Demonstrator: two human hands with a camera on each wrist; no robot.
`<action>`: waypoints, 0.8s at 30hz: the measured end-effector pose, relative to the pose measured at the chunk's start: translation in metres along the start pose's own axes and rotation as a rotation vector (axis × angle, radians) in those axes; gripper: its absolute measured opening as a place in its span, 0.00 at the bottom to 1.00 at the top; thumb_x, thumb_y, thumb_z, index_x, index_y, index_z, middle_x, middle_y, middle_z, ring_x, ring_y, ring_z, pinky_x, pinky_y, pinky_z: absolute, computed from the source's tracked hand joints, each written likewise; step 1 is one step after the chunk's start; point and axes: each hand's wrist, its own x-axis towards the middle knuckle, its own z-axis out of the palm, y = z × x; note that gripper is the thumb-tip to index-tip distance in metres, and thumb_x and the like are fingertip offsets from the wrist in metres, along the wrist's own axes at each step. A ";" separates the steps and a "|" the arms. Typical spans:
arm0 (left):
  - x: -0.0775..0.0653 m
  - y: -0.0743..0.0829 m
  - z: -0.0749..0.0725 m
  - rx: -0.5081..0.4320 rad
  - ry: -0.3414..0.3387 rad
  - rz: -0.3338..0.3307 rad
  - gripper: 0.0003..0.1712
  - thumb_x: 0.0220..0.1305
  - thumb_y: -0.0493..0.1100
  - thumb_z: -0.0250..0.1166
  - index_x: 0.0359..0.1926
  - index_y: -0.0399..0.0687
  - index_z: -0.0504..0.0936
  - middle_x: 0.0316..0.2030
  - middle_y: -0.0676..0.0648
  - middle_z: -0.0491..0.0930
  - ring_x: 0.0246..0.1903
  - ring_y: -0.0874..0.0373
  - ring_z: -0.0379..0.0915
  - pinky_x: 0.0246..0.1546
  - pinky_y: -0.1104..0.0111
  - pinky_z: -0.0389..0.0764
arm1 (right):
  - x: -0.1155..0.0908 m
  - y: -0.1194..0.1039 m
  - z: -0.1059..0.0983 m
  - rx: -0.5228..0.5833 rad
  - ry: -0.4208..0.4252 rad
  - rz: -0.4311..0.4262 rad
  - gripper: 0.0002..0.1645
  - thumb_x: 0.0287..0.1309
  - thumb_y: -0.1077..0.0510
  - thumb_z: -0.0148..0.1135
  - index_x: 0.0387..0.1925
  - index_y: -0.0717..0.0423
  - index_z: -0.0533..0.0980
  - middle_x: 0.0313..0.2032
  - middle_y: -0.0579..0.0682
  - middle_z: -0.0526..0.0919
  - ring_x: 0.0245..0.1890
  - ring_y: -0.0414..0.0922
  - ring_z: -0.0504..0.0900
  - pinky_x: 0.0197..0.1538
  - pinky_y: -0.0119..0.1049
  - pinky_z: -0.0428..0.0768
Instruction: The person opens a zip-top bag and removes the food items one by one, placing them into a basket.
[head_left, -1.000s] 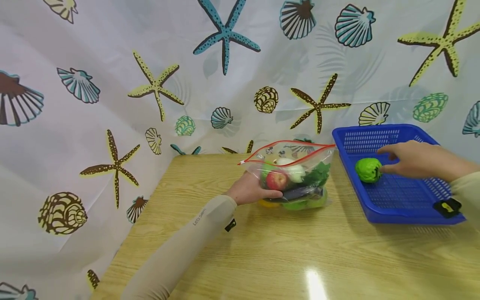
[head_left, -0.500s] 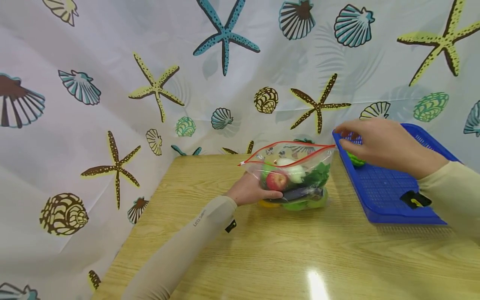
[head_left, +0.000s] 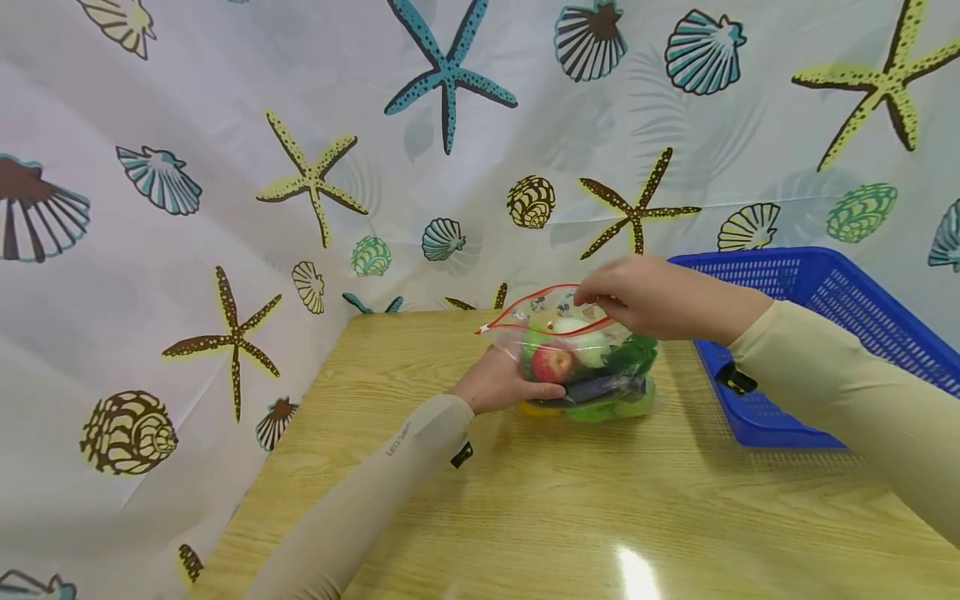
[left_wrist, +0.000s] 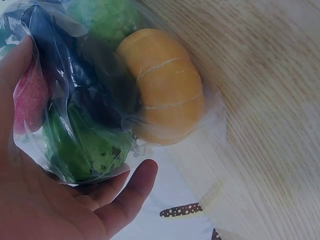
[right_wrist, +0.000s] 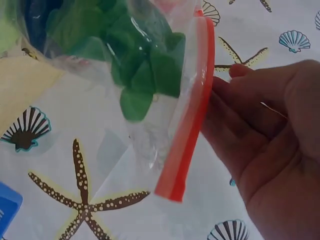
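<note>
A clear zip bag with a red-edged mouth stands on the table, filled with toy-like produce. Through its plastic show a red apple, a white onion-like bulb, leafy greens and a dark eggplant. In the left wrist view an orange ridged pumpkin lies at the bag's bottom. My left hand grips the bag's left side, thumb in front, other fingers behind. Over the bag's mouth is my right hand, fingers loosely bent beside the red zip strip, nothing seen in its grasp.
A blue plastic basket stands to the right on the wooden table, partly covered by my right arm. A white curtain printed with starfish and shells hangs behind and at the left.
My right hand has left a lumpy green fruit in the basket and moved left to the bag's mouth. My arm now hides that fruit. The left hand and bag have hardly moved.
</note>
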 end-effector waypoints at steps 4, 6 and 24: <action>0.000 -0.001 0.000 -0.016 -0.005 -0.005 0.57 0.40 0.74 0.68 0.69 0.58 0.61 0.72 0.53 0.44 0.54 0.63 0.64 0.56 0.60 0.71 | 0.011 0.001 0.007 0.064 -0.104 0.011 0.18 0.59 0.75 0.52 0.43 0.57 0.81 0.38 0.50 0.84 0.37 0.42 0.79 0.37 0.41 0.81; 0.000 -0.001 0.000 -0.022 -0.006 -0.001 0.56 0.39 0.74 0.68 0.68 0.59 0.62 0.72 0.54 0.47 0.53 0.64 0.65 0.55 0.60 0.72 | 0.015 0.002 0.009 0.080 -0.153 0.028 0.21 0.57 0.77 0.49 0.43 0.58 0.81 0.36 0.50 0.84 0.36 0.43 0.79 0.37 0.42 0.81; -0.001 -0.004 0.004 -0.091 0.027 0.072 0.47 0.40 0.68 0.72 0.59 0.56 0.66 0.48 0.58 0.70 0.44 0.68 0.66 0.47 0.67 0.76 | 0.030 0.007 0.028 0.017 -0.470 0.216 0.30 0.53 0.50 0.68 0.56 0.60 0.75 0.31 0.47 0.84 0.25 0.39 0.78 0.35 0.44 0.80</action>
